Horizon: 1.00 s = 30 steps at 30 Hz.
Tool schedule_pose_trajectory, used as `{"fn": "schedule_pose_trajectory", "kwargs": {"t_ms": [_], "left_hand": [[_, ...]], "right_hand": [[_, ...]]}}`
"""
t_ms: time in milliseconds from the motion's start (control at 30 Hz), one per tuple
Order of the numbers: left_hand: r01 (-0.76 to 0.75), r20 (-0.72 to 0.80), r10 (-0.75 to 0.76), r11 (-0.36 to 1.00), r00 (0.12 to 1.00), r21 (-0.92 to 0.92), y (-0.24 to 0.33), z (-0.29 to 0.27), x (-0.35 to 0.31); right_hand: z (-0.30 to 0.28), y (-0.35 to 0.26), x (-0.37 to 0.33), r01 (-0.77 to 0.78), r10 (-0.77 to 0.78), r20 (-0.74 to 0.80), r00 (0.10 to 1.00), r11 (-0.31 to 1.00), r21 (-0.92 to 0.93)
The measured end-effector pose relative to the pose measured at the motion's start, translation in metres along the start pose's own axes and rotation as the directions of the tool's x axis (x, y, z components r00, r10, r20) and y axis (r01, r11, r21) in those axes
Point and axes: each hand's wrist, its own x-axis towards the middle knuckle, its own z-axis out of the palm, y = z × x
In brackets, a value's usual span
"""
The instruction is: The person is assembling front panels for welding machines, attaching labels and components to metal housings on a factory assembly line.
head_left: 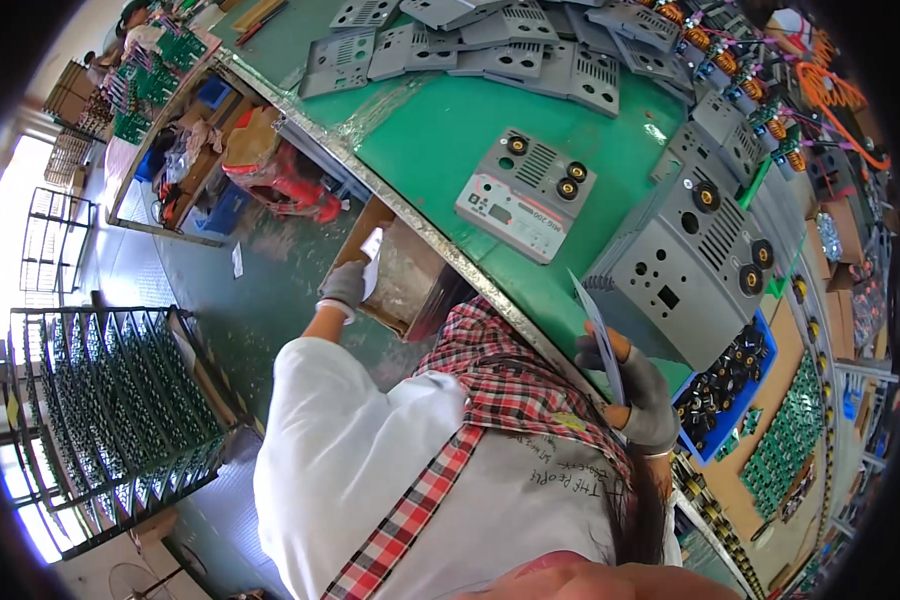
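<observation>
My left hand, in a grey glove, reaches out to the left over an open cardboard box beside the table. Its fingers are closed on a white slip of paper. At the table's edge my right hand, gloved with bare fingertips, pinches a thin flat sheet seen almost edge-on, so its face is hidden. Beyond that hand stands a stack of grey metal panels with black round sockets. A single grey panel with a light printed front label and black sockets lies on the green tabletop.
Many bare grey panels are piled at the far side. Right of my right hand, a blue tray holds black sockets, near green circuit boards. A black rack of boards stands on the floor left. Other people are far left.
</observation>
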Motion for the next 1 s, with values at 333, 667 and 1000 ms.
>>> {"fn": "schedule_pose_trajectory", "kwargs": {"t_ms": [333, 667, 1000], "left_hand": [[-0.473, 0.29, 0.486, 0.873, 0.824, -0.118, 0.102, -0.04, -0.009], [0.017, 0.197, 0.915, 0.204, 0.353, -0.979, 0.251, -0.205, -0.1], [-0.415, -0.153, 0.937, -0.01, 0.313, -0.91, 0.288, -0.235, -0.094]], "right_hand": [[-0.005, -0.023, -0.014, 0.049, -0.156, -0.145, 0.977, 0.825, -0.563], [-0.007, -0.041, -0.017, 0.121, -0.374, 0.012, 0.927, 0.27, -0.955], [-0.021, -0.051, -0.05, 0.102, -0.088, -0.804, 0.588, 0.994, -0.034]]}}
